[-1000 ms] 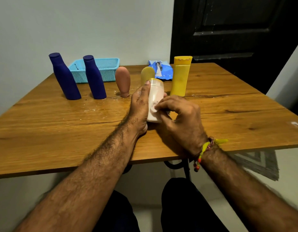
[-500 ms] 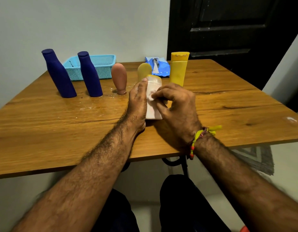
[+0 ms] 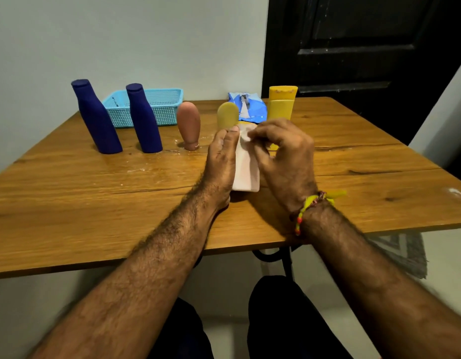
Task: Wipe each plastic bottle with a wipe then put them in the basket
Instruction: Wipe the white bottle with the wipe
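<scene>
A person's left hand [image 3: 222,161] is gripping a pale pink plastic bottle [image 3: 246,170] upright on the wooden desk [image 3: 94,198], well in front of the light blue mesh plastic basket [image 3: 157,104], while the right hand [image 3: 281,151] is pinching a small white wipe [image 3: 246,136] against its top. The wiping step looks underway; next, judging by the task, the bottle is needing a lift back to the basket, past two dark blue bottles [image 3: 144,120] standing before it.

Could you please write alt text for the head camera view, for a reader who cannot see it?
A left hand holds a pale bottle on a wooden table while the right hand rubs a white wipe on it. Behind stand two blue bottles, a brown one, two yellow ones and a blue basket.
</scene>
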